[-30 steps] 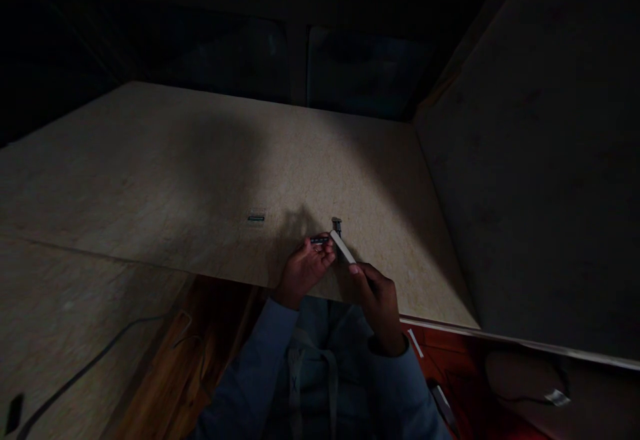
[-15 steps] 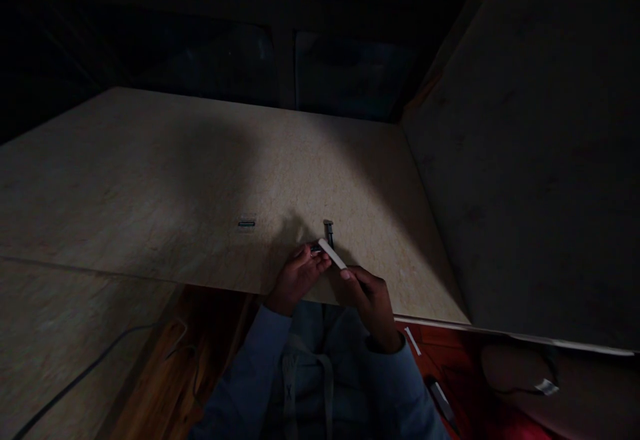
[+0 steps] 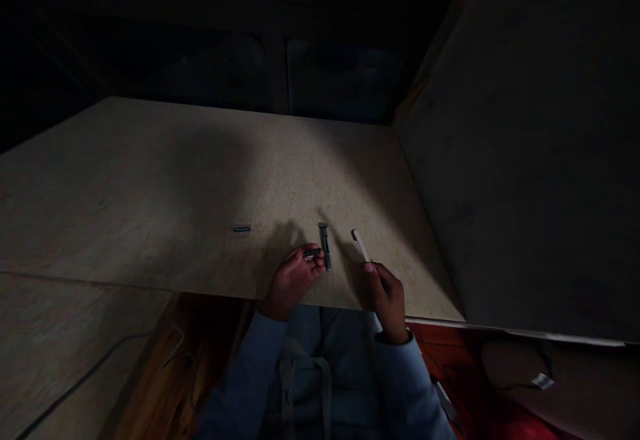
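My left hand (image 3: 295,280) pinches a small dark piece (image 3: 313,253) that looks like a razor blade cartridge. A white toothbrush (image 3: 362,245) is in my right hand (image 3: 387,297), fingers closed round its handle, with the head pointing up and away from me. Between the hands a dark razor (image 3: 326,247) lies on the table, its head at the far end, close by my left fingertips. Farther left, a small clear plastic holder (image 3: 242,229) with a dark strip across it rests on the tabletop.
The pale speckled tabletop (image 3: 280,160) ends just in front of my lap. A dark upright panel (image 3: 525,160) closes off the right side. Dark window panes stand behind. A cable (image 3: 95,367) runs over a lower surface at left.
My right hand has moved right with the toothbrush, away from the piece in my left hand. The razor now shows along its whole length. The view has shifted slightly.
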Demonstrator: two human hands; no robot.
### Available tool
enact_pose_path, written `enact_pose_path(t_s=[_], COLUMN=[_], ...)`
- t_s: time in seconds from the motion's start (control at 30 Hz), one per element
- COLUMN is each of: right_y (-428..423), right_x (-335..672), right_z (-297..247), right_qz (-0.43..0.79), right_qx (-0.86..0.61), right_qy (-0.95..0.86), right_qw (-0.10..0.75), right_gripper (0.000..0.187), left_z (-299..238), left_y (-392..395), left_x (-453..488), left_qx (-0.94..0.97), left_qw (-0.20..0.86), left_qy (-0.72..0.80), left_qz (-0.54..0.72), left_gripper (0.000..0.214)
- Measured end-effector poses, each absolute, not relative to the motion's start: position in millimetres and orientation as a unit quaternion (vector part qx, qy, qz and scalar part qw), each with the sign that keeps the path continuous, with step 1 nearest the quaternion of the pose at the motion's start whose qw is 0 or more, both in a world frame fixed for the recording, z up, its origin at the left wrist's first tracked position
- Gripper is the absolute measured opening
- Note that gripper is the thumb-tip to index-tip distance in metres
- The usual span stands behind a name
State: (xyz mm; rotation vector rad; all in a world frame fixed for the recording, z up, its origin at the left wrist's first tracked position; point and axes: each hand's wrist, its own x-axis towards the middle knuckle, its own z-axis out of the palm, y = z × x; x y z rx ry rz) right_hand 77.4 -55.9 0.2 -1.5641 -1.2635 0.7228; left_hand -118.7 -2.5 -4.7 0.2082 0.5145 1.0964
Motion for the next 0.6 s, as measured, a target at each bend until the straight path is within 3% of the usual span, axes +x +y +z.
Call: enact_pose_path(t_s=[0.3,0.47,0.6], right_y=[-52,-52,-38], right_x=[72,70,67], right_z=[0,-1,3], right_qz=[0.337,0.333,0.263], right_qx=[-0.608,-0.585,-0.649], right_qy=[-0.534,-0.551,-0.536], right_qw=[0.481,0.494,0.471], right_gripper=[0.039,0.033,0.031], left_z=[14,64,81], left_y=[-11,-12,2], left_x=[-112,-72,-6], left_qx=[0.256,0.459,0.556], left_qw=[0.737,0.683,0.638], left_qy=[0.277,0.310,0.311], left_qz=[0.561,0.476,0.433], left_gripper=[0.021,0.033,0.020])
